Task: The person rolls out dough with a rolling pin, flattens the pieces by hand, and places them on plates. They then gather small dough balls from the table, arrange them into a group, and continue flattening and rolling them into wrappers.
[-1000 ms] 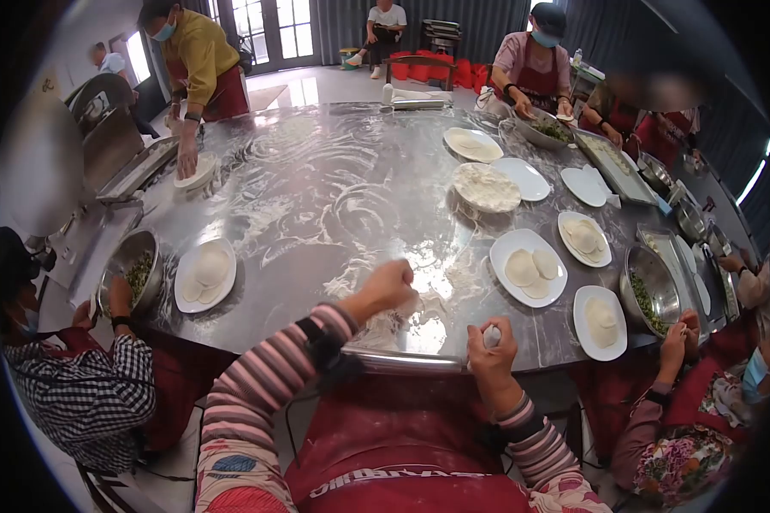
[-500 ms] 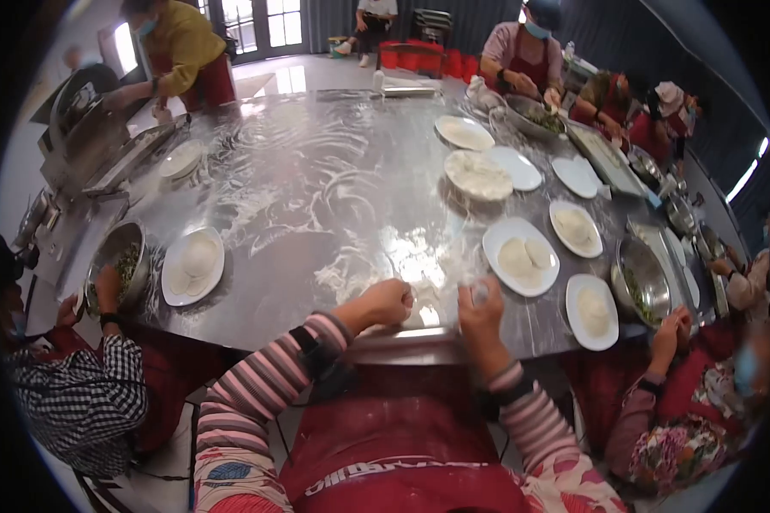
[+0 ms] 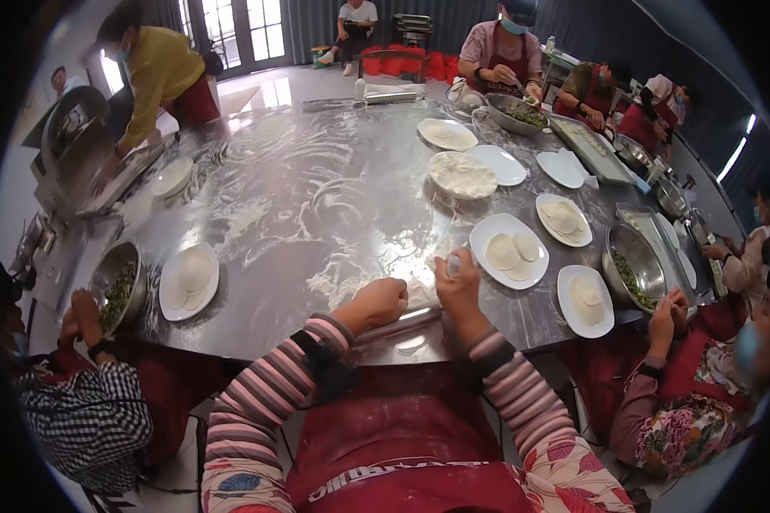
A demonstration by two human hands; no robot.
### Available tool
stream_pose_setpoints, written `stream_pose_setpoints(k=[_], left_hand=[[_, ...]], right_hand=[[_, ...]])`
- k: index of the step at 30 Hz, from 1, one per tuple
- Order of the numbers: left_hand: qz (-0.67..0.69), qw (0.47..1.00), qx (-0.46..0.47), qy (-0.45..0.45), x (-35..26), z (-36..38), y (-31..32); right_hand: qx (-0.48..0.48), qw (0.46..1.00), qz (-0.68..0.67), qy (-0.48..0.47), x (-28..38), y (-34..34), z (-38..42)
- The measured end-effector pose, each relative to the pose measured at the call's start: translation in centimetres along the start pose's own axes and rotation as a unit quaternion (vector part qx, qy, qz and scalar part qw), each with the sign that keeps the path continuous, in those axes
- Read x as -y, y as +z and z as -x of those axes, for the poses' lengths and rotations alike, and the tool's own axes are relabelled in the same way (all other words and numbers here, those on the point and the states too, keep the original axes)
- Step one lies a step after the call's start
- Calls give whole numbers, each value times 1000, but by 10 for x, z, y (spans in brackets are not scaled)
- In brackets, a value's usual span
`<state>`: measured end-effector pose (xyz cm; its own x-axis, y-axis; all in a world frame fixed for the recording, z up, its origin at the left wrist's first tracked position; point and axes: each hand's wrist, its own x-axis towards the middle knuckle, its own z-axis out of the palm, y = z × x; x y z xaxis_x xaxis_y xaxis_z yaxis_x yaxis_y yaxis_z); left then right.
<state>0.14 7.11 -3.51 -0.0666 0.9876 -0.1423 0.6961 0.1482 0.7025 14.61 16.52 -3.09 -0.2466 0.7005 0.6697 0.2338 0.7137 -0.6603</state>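
Both my hands are over the near edge of the floury steel table (image 3: 291, 248). My left hand (image 3: 378, 305) is closed in a fist low over the tabletop; what it holds, if anything, is hidden. My right hand (image 3: 459, 295), just right of it, is also closed, and a small pale, shiny end (image 3: 454, 264) shows at the top of its fingers. Flour and something whitish (image 3: 420, 295) lie between the hands, too blurred to name. A shiny metal strip (image 3: 402, 324) runs slanting just below them. To the right stands a white plate (image 3: 488, 270) with round pale wrappers.
More plates (image 3: 605, 318) of wrappers stand right and left. A plate of flour (image 3: 463, 175) is farther back. Metal bowls of green filling (image 3: 133, 321) stand at both sides. Co-workers (image 3: 94, 402) sit close on either side; a person in yellow (image 3: 161, 73) leans over the far left.
My right hand has shifted slightly left, nearer my left hand. The metal strip now slants more. The person in yellow has reached lower, and the whole view has shifted a little.
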Motion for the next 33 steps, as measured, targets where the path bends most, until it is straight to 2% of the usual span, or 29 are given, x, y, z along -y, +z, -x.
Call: stream_pose_setpoints(k=[1, 3, 5, 7, 10, 13, 15, 17, 19, 20, 22, 23, 25, 29, 31, 32, 33], left_hand=[[-2, 999, -35, -13, -1, -2, 0], [12, 1000, -17, -14, 0, -1, -4], [-26, 999, 9, 27, 7, 5, -5], [-26, 999, -9, 18, 13, 7, -5], [19, 999, 19, 43, 11, 10, -1], [-14, 999, 28, 37, 0, -5, -4], [-42, 999, -15, 27, 0, -9, -2], [-36, 998, 4, 43, 2, -3, -5], [-23, 998, 21, 56, 2, 5, -6], [0, 999, 13, 38, 3, 8, -5], [36, 999, 21, 32, 6, 11, -5], [35, 999, 27, 32, 6, 10, -4], [-3, 998, 28, 52, 5, 4, -4], [-43, 998, -40, 36, 4, -7, -3], [-6, 999, 8, 53, 1, -6, -3], [-48, 997, 17, 59, -3, -2, -4], [-42, 997, 15, 57, 1, -1, -1]], right_hand=[[14, 1000, -6, 11, -1, 4, -4], [3, 1000, 1, 3, 2, -5, 2], [-4, 1000, 10, -7, 3, -23, 21], [27, 999, 28, -24, 3, -44, 44], [24, 999, -28, 33, 13, -37, 31], [15, 1000, -9, 17, -4, 3, 0], [13, 1000, -7, 17, -3, 4, -2], [21, 1000, -2, 16, -4, -2, 4], [14, 997, 51, -59, -4, -28, 29], [20, 997, 50, -61, 1, -36, 36], [46, 996, -18, 74, 10, -48, 47], [43, 996, -17, 80, 10, -42, 42], [3, 1000, -3, 17, 8, -17, 13], [37, 998, -18, 36, 0, 9, -9], [9, 1000, 7, 10, 4, -4, 1], [10, 1000, 13, 5, 3, -16, 12], [19, 992, 82, -88, -4, -28, 25]])
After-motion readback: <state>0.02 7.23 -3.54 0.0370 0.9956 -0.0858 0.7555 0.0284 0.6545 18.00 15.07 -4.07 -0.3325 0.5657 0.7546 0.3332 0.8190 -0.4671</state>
